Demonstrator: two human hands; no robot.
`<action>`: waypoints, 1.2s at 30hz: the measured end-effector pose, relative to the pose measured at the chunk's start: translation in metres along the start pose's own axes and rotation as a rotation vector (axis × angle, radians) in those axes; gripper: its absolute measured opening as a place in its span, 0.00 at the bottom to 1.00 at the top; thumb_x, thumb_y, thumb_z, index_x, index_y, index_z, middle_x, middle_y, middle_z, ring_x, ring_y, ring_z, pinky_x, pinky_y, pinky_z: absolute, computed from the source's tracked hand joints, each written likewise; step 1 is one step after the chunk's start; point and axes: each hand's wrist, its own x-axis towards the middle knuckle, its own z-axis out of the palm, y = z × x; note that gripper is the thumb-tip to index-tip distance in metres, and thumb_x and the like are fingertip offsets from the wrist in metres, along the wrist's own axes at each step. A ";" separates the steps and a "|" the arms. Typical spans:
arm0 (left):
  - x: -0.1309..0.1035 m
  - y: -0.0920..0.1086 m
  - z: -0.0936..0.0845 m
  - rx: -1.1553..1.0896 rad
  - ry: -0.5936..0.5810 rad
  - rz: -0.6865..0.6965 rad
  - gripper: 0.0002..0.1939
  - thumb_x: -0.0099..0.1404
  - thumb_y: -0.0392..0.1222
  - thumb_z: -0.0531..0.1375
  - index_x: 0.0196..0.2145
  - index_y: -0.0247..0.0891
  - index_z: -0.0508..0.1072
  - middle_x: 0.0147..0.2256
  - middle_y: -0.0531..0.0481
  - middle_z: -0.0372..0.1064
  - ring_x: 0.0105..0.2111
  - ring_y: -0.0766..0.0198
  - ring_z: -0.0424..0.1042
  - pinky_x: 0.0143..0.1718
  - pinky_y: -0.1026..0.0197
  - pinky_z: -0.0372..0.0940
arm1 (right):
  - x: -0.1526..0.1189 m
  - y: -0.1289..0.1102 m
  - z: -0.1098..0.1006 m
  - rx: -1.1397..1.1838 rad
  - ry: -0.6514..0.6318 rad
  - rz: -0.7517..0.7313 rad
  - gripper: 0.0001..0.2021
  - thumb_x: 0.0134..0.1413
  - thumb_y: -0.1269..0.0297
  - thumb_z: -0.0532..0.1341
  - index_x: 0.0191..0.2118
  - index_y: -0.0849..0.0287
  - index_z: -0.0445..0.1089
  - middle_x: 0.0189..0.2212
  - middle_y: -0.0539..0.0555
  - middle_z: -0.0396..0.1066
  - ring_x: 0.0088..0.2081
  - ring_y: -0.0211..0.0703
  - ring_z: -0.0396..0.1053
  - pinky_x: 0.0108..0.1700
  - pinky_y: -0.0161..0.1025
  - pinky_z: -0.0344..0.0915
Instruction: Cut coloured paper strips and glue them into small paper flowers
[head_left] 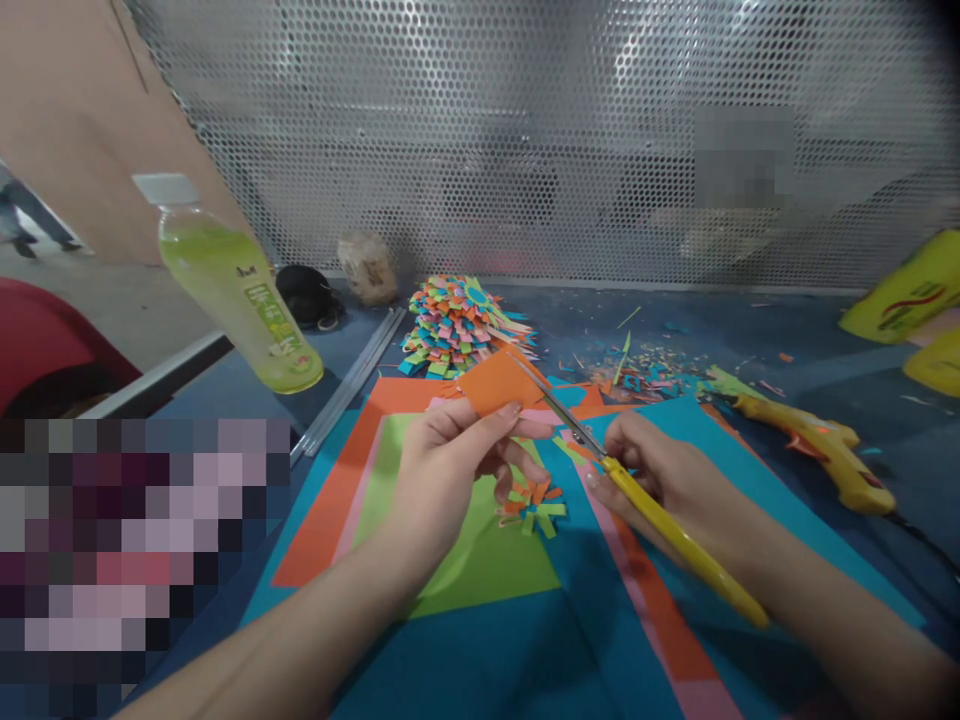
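Observation:
My left hand [457, 455] pinches a small orange paper piece [499, 380] between thumb and fingers, raised over the stacked sheets. In my right hand [667, 475] are yellow-handled scissors [660, 515], their blades pointing up and left against the right edge of the orange piece. Just below my left fingers is a small fringed paper flower [534, 508] in orange, green and blue. Under both hands lie a green sheet [480, 570], blue paper [480, 660] and orange and pink strips.
A tufted multicolour paper bundle [454, 325] sits behind the hands, with paper scraps [660, 370] to its right. A yellow glue gun [825, 450] lies at right. At left are a drink bottle [240, 290] and clear sticks [352, 380]. Perforated metal [450, 130] stands behind.

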 end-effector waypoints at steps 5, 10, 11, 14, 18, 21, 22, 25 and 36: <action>0.000 -0.001 -0.001 0.043 -0.006 -0.011 0.09 0.57 0.40 0.60 0.26 0.31 0.77 0.16 0.47 0.70 0.15 0.69 0.68 0.13 0.71 0.55 | -0.002 0.001 0.000 0.012 0.001 0.001 0.15 0.53 0.52 0.55 0.30 0.55 0.50 0.22 0.45 0.54 0.21 0.33 0.50 0.21 0.32 0.50; 0.000 -0.002 -0.002 0.050 -0.014 -0.007 0.10 0.58 0.40 0.59 0.26 0.32 0.77 0.16 0.48 0.70 0.15 0.70 0.67 0.13 0.71 0.55 | -0.002 -0.001 0.000 0.016 -0.009 0.018 0.14 0.53 0.54 0.56 0.30 0.56 0.50 0.23 0.46 0.56 0.22 0.33 0.51 0.21 0.31 0.51; 0.000 -0.002 -0.002 0.049 -0.014 -0.006 0.10 0.58 0.40 0.59 0.26 0.32 0.77 0.16 0.48 0.70 0.15 0.70 0.67 0.13 0.71 0.55 | -0.002 -0.001 0.000 0.015 -0.011 0.019 0.14 0.53 0.54 0.56 0.30 0.56 0.50 0.23 0.46 0.56 0.22 0.32 0.51 0.21 0.31 0.50; 0.000 -0.002 -0.003 0.046 -0.014 -0.006 0.10 0.57 0.39 0.59 0.25 0.32 0.77 0.15 0.48 0.70 0.15 0.70 0.66 0.13 0.71 0.55 | -0.002 -0.002 -0.001 0.010 -0.008 0.010 0.14 0.53 0.54 0.56 0.30 0.56 0.50 0.23 0.45 0.55 0.22 0.33 0.51 0.22 0.32 0.51; 0.000 -0.002 -0.003 0.035 -0.014 -0.004 0.10 0.57 0.39 0.59 0.24 0.31 0.76 0.15 0.47 0.70 0.14 0.70 0.66 0.12 0.71 0.54 | -0.001 0.000 0.000 0.008 0.006 -0.012 0.15 0.52 0.53 0.56 0.29 0.56 0.50 0.22 0.45 0.54 0.21 0.33 0.51 0.22 0.32 0.52; 0.000 -0.002 -0.004 0.040 -0.009 -0.008 0.10 0.57 0.39 0.59 0.23 0.32 0.76 0.15 0.47 0.70 0.14 0.69 0.67 0.12 0.71 0.54 | -0.002 0.000 0.000 0.011 0.003 -0.014 0.15 0.52 0.53 0.57 0.29 0.56 0.50 0.21 0.44 0.53 0.21 0.32 0.51 0.21 0.32 0.51; 0.000 -0.002 -0.004 0.041 -0.008 -0.007 0.10 0.57 0.39 0.59 0.23 0.32 0.76 0.15 0.47 0.70 0.14 0.69 0.67 0.12 0.71 0.54 | -0.002 0.000 0.000 0.011 0.003 -0.013 0.15 0.52 0.53 0.57 0.29 0.56 0.50 0.21 0.44 0.53 0.21 0.32 0.50 0.21 0.32 0.50; 0.000 -0.002 -0.004 0.050 -0.002 -0.008 0.10 0.57 0.39 0.59 0.23 0.32 0.76 0.15 0.48 0.70 0.14 0.69 0.66 0.12 0.71 0.54 | -0.002 0.000 0.000 0.002 0.008 -0.016 0.15 0.52 0.53 0.56 0.28 0.55 0.50 0.20 0.44 0.53 0.20 0.32 0.49 0.20 0.31 0.49; -0.001 0.001 -0.002 0.039 -0.019 -0.041 0.10 0.57 0.39 0.59 0.23 0.32 0.76 0.12 0.49 0.68 0.12 0.71 0.65 0.11 0.72 0.53 | -0.002 0.002 0.000 -0.002 -0.011 -0.003 0.15 0.52 0.54 0.57 0.30 0.56 0.51 0.21 0.44 0.53 0.21 0.32 0.50 0.21 0.32 0.50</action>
